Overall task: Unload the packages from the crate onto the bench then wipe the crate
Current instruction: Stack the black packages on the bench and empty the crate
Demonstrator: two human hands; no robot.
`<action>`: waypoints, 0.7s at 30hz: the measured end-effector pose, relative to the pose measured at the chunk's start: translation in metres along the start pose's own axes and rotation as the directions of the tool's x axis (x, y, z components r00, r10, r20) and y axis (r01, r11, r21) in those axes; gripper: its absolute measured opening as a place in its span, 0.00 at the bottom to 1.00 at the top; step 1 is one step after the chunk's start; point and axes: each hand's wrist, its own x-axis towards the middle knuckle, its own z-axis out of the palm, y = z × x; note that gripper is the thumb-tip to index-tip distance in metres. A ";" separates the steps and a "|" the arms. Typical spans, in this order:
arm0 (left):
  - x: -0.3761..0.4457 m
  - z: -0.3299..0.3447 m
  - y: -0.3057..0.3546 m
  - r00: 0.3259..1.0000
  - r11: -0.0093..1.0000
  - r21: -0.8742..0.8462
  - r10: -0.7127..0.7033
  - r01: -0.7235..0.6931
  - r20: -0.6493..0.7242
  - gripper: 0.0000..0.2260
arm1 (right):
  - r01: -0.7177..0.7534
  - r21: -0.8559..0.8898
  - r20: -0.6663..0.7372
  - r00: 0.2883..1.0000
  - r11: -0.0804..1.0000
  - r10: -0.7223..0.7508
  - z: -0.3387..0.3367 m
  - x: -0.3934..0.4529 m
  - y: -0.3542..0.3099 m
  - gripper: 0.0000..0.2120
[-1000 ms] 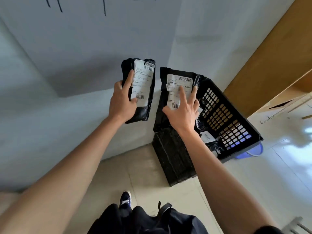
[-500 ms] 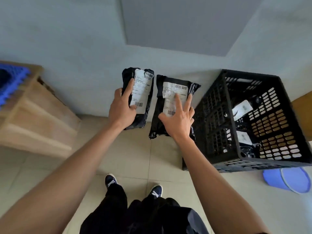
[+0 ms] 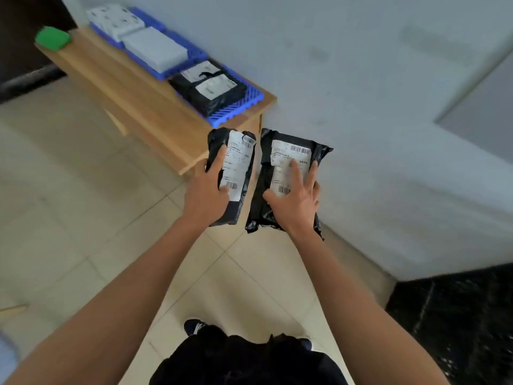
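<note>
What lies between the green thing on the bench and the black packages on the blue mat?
In the head view, two grey packages lie on the blue mat between the green thing and the black packages.

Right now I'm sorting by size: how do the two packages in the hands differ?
The left hand's package is narrower and looks neater; the right hand's package is wider, with crumpled, flared edges. The left one's label is a narrow strip; the right one's is broader. Both are black bags with white barcode labels, held off the bench.
</note>
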 end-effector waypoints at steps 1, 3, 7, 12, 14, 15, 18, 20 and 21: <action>0.003 -0.017 -0.023 0.999 0.999 -0.008 -0.034 0.034 -0.017 0.42 | 0.032 0.005 0.019 0.999 0.999 -0.032 0.019 0.000 -0.024 0.44; 0.009 -0.048 -0.064 0.995 0.995 -0.040 -0.089 0.087 -0.054 0.42 | 0.083 0.011 0.051 0.995 0.997 -0.083 0.053 0.000 -0.069 0.45; 0.015 -0.105 -0.135 0.980 0.989 -0.019 -0.148 0.146 -0.133 0.40 | 0.181 0.006 0.099 0.979 0.983 -0.181 0.110 -0.001 -0.141 0.45; 0.013 -0.159 -0.212 0.932 0.959 -0.059 -0.284 0.278 -0.227 0.40 | 0.294 0.048 0.194 0.935 0.955 -0.298 0.176 0.000 -0.214 0.46; 0.016 -0.173 -0.240 0.905 0.937 -0.104 -0.348 0.332 -0.246 0.41 | 0.327 0.053 0.219 0.918 0.943 -0.331 0.198 0.002 -0.236 0.46; 0.018 -0.178 -0.251 0.895 0.930 -0.113 -0.367 0.349 -0.253 0.41 | 0.346 0.049 0.233 0.908 0.937 -0.347 0.207 0.004 -0.244 0.47; 0.034 -0.186 -0.277 0.896 0.930 -0.057 -0.365 0.363 -0.253 0.41 | 0.361 0.047 0.261 0.896 0.931 -0.360 0.234 0.022 -0.263 0.47; 0.056 -0.187 -0.288 0.902 0.932 -0.029 -0.357 0.361 -0.244 0.40 | 0.356 0.042 0.260 0.898 0.933 -0.355 0.252 0.041 -0.275 0.46; 0.070 -0.186 -0.294 0.902 0.931 -0.028 -0.359 0.363 -0.241 0.40 | 0.354 0.033 0.259 0.900 0.935 -0.350 0.261 0.053 -0.279 0.46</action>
